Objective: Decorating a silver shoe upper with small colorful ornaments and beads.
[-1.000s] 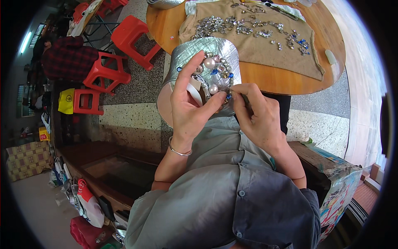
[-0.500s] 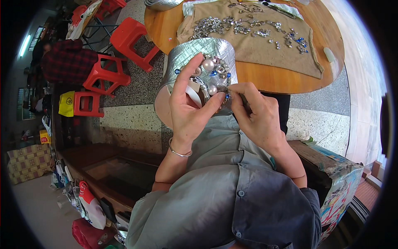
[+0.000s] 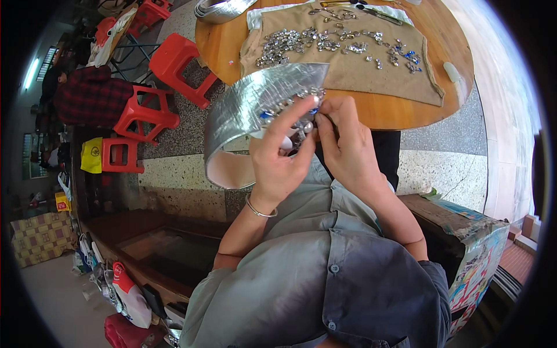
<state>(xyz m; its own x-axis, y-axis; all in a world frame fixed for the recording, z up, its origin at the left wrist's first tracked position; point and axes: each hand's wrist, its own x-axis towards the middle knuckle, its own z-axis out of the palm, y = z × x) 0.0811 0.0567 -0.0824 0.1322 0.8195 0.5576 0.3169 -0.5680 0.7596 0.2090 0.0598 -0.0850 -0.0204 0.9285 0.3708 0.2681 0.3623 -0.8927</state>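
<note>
A wide, curved silver band with a shiny textured outside and a pale inside is held in front of my body, near the table's edge. On it sits a cluster of pearls, clear rhinestones and blue stones, partly hidden by my fingers. My left hand is closed on the band, its index finger across the cluster and the thumb below it. My right hand pinches at the cluster's right edge; whatever lies between its fingertips is too small to make out.
Loose rhinestones are spread over a tan cloth on a round wooden table. Tweezers and a coiled silver strip lie at its far side. Red stools and a seated person are at left.
The silver band has tilted and turned, so its outside now slants and its open underside shows more. Both hands have shifted with it, staying at the stones.
</note>
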